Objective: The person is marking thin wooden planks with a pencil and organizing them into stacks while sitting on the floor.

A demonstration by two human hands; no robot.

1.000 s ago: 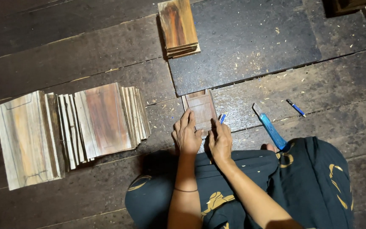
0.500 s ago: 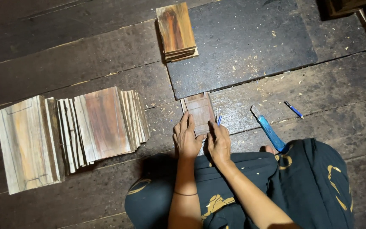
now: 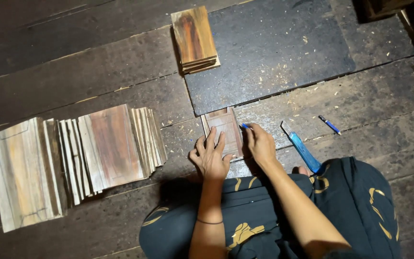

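Here, seen from above, a person sits on a dark plank floor (image 3: 73,72) with a small reddish wooden panel (image 3: 224,127) lying flat just ahead of their knees, at the centre of the view. The left hand (image 3: 211,156) rests at the panel's seven o'clock corner, fingers spread and pressing down on its near edge to pin it. The right hand (image 3: 260,144) sits against the panel's right edge, at three o'clock, fingers pinched narrowly around a blue pen (image 3: 244,126) whose tip touches the wood. Compared with a second ago, both hands and the panel lie in almost the same place; only the pen tip seems to have crept slightly along the right edge, which suggests a line is being drawn slowly along it. At four o'clock from the panel, just beside the right hand, lies a blue-handled utility knife (image 3: 302,147), and farther out at three o'clock a second small blue pen (image 3: 329,124). At twelve o'clock a neat stack of wooden panels (image 3: 195,38) sits on the edge of a dark board (image 3: 274,52). At nine o'clock, well apart, fanned rows of pale and reddish panels (image 3: 73,163) lie overlapping.
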